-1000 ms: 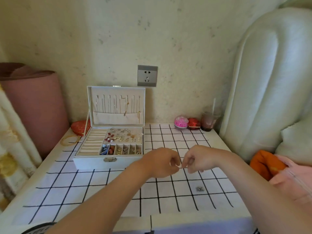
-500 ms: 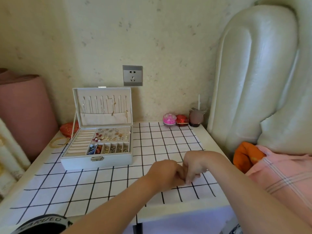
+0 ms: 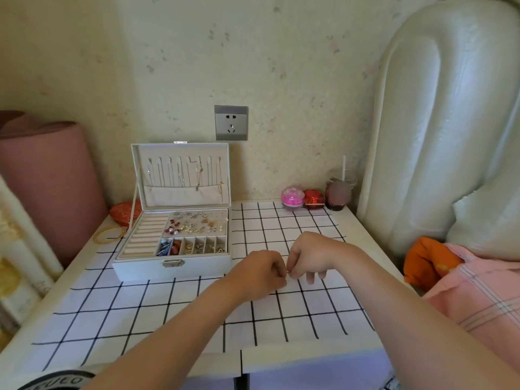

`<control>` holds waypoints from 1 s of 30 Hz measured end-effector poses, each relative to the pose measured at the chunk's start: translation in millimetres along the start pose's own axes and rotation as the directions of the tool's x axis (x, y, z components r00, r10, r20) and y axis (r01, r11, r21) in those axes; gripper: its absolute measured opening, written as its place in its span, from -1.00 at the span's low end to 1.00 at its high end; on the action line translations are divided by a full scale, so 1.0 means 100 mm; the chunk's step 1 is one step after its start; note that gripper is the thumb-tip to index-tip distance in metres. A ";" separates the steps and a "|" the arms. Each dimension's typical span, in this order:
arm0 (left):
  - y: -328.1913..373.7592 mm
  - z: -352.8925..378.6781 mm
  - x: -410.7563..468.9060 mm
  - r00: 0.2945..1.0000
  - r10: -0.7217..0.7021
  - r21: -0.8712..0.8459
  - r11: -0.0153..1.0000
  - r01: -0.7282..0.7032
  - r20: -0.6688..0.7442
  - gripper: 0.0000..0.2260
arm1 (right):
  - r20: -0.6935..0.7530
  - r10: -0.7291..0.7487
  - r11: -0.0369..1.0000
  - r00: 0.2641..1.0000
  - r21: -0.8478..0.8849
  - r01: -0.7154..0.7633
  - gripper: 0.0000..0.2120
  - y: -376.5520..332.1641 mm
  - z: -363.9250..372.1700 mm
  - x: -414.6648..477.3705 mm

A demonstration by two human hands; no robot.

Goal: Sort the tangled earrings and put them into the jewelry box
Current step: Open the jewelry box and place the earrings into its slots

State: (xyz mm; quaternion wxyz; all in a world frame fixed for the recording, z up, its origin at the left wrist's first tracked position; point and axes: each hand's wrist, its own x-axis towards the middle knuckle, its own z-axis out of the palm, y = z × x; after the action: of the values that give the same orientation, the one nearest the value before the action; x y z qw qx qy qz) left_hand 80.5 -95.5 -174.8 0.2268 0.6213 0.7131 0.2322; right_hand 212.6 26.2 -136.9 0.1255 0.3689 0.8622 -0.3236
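The white jewelry box stands open at the left of the table, its lid upright. Its tray holds many small earrings and several little compartments. My left hand and my right hand meet just above the checked cloth, right of the box. Between their fingertips they pinch a tiny gold earring, which is mostly hidden by the fingers. Both hands have curled fingers.
A gold bangle and a red pouch lie left of the box. A pink round case, a red case and a cup with a straw stand at the back. A padded headboard rises on the right.
The camera view has shifted and both hands have stayed together, dropping closer to the cloth while working on the small earring. The loose earring seen on the cloth a second ago is out of sight.
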 end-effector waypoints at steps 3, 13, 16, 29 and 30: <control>-0.09 -0.18 -0.04 0.997 0.005 -0.097 0.995 -0.012 -0.072 -0.89 | -0.052 -0.048 0.994 0.997 0.098 0.053 -0.86 -0.13 0.00 0.08; -0.51 -0.85 -0.10 0.946 -0.091 -0.264 0.965 0.006 -0.311 -0.83 | -0.295 -0.149 0.877 0.944 0.401 0.264 -0.90 -0.80 -0.13 0.51; -0.67 -1.04 -0.11 0.918 -0.128 -0.292 0.956 0.014 -0.376 -0.85 | -0.362 -0.162 0.849 0.918 0.423 0.317 -0.87 -0.96 -0.16 0.71; -1.34 -1.52 -0.09 0.816 -0.319 -0.500 0.865 0.042 -0.483 -0.90 | -0.537 -0.351 0.917 0.767 -0.034 0.396 -0.93 -1.34 -0.05 1.55; -1.35 -1.53 -0.08 0.811 -0.330 -0.512 0.858 0.044 -0.483 -0.92 | -0.537 -0.359 0.917 0.763 -0.051 0.396 -0.92 -1.35 -0.03 1.58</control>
State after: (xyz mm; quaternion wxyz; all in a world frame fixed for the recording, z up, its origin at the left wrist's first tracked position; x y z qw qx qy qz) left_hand -117.2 -127.0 -136.4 0.1782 0.3754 0.7272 0.5464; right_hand 6.1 45.7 -144.1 -0.2002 0.2671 0.9077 -0.2542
